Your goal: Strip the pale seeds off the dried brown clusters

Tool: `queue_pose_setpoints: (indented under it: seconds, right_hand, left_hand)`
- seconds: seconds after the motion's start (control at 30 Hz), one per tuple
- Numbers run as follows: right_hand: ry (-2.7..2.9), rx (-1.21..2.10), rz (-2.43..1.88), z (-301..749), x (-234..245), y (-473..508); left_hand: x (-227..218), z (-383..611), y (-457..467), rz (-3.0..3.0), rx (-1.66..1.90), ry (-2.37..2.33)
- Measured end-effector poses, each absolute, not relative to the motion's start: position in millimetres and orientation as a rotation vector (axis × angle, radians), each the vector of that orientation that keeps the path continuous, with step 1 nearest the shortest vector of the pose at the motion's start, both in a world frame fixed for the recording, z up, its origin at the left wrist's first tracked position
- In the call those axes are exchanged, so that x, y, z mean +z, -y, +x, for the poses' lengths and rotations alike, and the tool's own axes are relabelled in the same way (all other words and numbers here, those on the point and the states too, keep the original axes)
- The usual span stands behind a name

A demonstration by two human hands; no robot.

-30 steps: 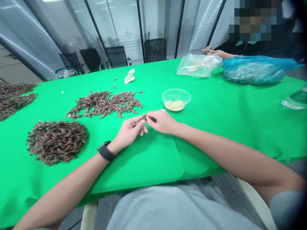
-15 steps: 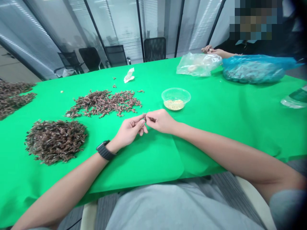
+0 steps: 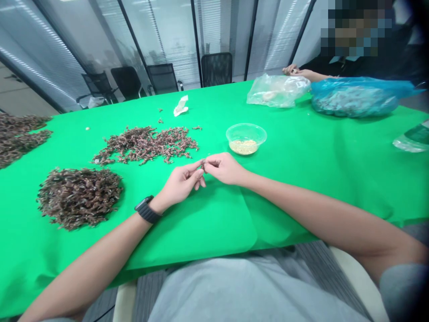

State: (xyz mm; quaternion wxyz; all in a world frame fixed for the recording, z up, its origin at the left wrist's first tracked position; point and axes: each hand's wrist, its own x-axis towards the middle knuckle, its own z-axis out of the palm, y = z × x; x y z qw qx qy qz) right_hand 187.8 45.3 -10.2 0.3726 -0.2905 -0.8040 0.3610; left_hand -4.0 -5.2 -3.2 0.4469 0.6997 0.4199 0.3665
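My left hand (image 3: 182, 182) and my right hand (image 3: 223, 169) meet above the green tablecloth (image 3: 295, 192), their fingertips pinching a small dried brown plant piece (image 3: 203, 165). Most of that piece is hidden by my fingers. Beyond my hands lies a loose spread of dried brown plant pieces (image 3: 144, 145). A denser heap of the same material (image 3: 78, 197) sits to the left of my left hand. Just past my right hand stands a clear plastic bowl (image 3: 246, 133) holding pale seeds (image 3: 243, 147). A black watch (image 3: 145, 210) circles my left wrist.
More dried pieces (image 3: 16, 138) lie at the far left table edge. A co-worker's hands (image 3: 295, 70) rest behind a clear plastic bag (image 3: 278, 91) beside a full blue bag (image 3: 355, 100). Crumpled paper (image 3: 181, 106) lies on the cloth. Black chairs (image 3: 216, 69) stand along the glass wall.
My fingertips have drawn closer around the small dried piece. The head view has shifted only slightly, and the piles, bowl and bags stay in place.
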Motion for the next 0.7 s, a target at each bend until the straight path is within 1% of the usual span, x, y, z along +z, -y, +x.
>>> queue_pose_setpoints:
  seconds: [0.23, 0.4, 0.6, 0.7]
  right_hand:
    - [2.117, 0.776, -0.893, 186.9, -14.0, -39.3]
    - [2.094, 0.732, -0.922, 186.8, -14.7, -36.0]
    - [2.114, 0.750, -0.923, 186.7, -18.4, -36.9]
    - [2.131, 0.764, -0.929, 186.1, -23.4, -39.2]
  left_hand:
    - [-3.9, 2.3, 6.8, 1.681, 0.923, -1.215]
    - [-1.1, -4.0, 5.4, 1.893, 1.024, -1.344]
    - [34.4, -12.3, 19.3, 2.373, 1.114, -1.354]
    - [58.1, -19.7, 35.9, 2.485, 1.148, -1.359]
